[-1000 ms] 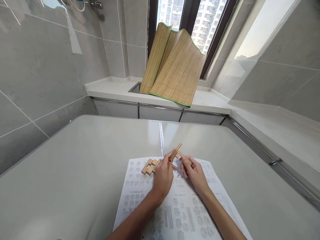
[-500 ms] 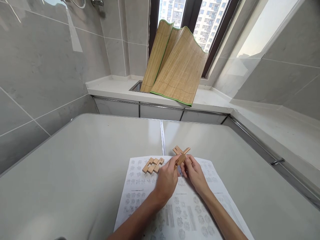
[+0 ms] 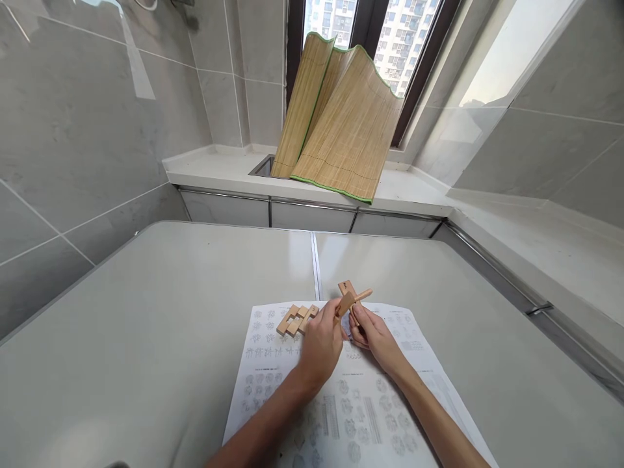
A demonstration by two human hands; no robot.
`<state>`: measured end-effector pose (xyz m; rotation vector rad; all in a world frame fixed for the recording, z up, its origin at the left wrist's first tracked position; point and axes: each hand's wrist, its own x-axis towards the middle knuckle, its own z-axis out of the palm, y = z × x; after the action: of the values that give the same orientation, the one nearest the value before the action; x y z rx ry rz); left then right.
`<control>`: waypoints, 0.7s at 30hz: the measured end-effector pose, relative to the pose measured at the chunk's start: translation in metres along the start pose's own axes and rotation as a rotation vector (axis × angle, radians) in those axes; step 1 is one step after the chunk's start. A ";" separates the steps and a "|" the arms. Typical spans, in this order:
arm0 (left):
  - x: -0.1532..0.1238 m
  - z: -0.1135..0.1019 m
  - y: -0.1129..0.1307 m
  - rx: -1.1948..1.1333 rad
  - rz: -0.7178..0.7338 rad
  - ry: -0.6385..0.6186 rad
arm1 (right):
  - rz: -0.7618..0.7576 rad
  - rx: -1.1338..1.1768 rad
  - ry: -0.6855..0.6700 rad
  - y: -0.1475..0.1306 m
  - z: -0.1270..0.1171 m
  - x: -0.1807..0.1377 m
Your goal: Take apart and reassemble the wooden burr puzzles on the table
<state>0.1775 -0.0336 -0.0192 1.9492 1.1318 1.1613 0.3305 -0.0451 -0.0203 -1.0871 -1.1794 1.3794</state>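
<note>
My left hand (image 3: 320,346) is closed, fingers pinching a light wooden puzzle piece (image 3: 345,303) above the printed sheet (image 3: 273,390). Beside it, my right hand (image 3: 374,335) is closed round another wooden puzzle piece (image 3: 347,286), whose flat end with a small dark mark points away from me. A slim wooden stick (image 3: 363,295) sticks out to the right, crossing these pieces. Where the pieces meet, my fingers partly cover them, so I cannot tell how they join. Several notched wooden puzzle pieces (image 3: 292,320) lie side by side on the sheet, left of my left hand.
The sheet, printed with small diagrams, lies on a large pale table (image 3: 146,338) with a seam (image 3: 316,260) down its middle. Behind the table runs a white ledge (image 3: 219,169), where a folded bamboo mat (image 3: 346,130) leans against the window. Grey tiled walls stand at both sides.
My left hand has shifted slightly left and tilted its piece more upright. The marked piece in my right hand has turned a little, and the stick now points more sideways.
</note>
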 end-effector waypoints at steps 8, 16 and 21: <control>0.003 -0.005 0.003 -0.074 -0.001 -0.056 | 0.034 0.043 -0.010 -0.003 0.000 0.000; 0.001 -0.002 0.005 -0.108 -0.043 -0.032 | 0.035 0.129 0.039 0.002 0.000 0.002; 0.004 -0.003 0.015 -0.220 -0.130 0.150 | 0.024 0.231 0.076 -0.004 -0.005 0.003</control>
<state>0.1818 -0.0368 -0.0039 1.6221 1.1360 1.3188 0.3354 -0.0412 -0.0172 -0.9831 -0.9294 1.4407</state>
